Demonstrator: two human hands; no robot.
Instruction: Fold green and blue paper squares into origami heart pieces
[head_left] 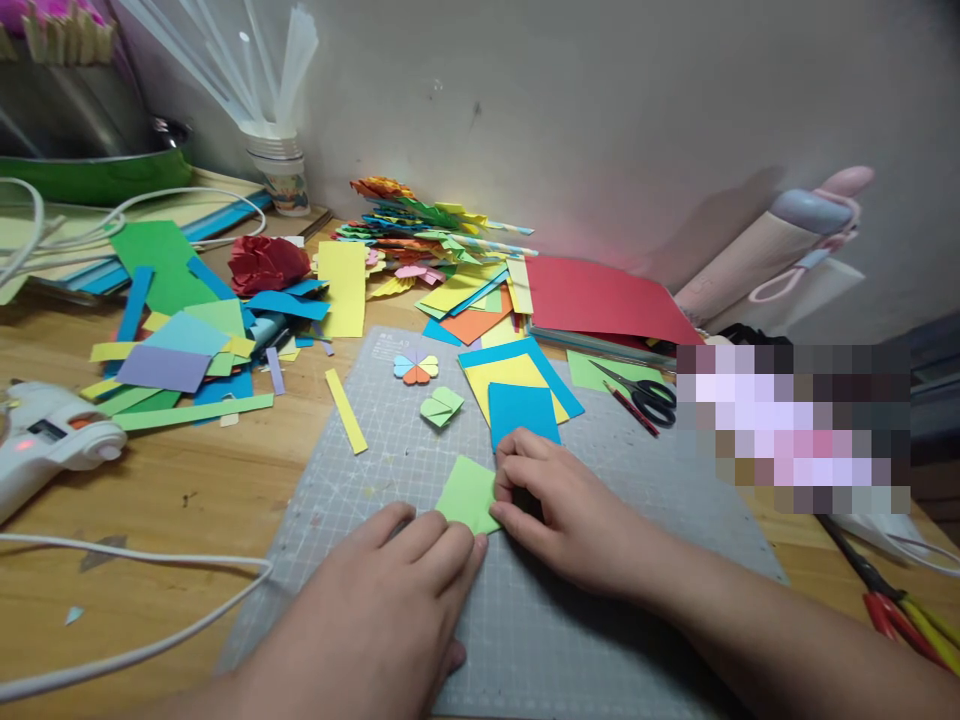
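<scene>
A light green square of paper (466, 488) lies on the grey cutting mat (600, 620), between my hands. My left hand (397, 570) presses its curled fingers on the near edge of this paper. At the right corner, my right hand (559, 500) pinches the paper between thumb and fingers. Just beyond it lie a blue paper square (523, 410), partly under my right knuckles, and a yellow sheet (480, 385). Farther up the mat are a folded green paper piece (441, 408) and a small multicoloured paper flower (416, 367).
Black scissors (652, 400) and a pencil (636, 412) lie at the right. On the left are a white glue gun (52, 440), its cable (187, 550) and paper scraps (165, 368). Paper flowers (420, 235) and a red sheet (607, 300) lie near the wall.
</scene>
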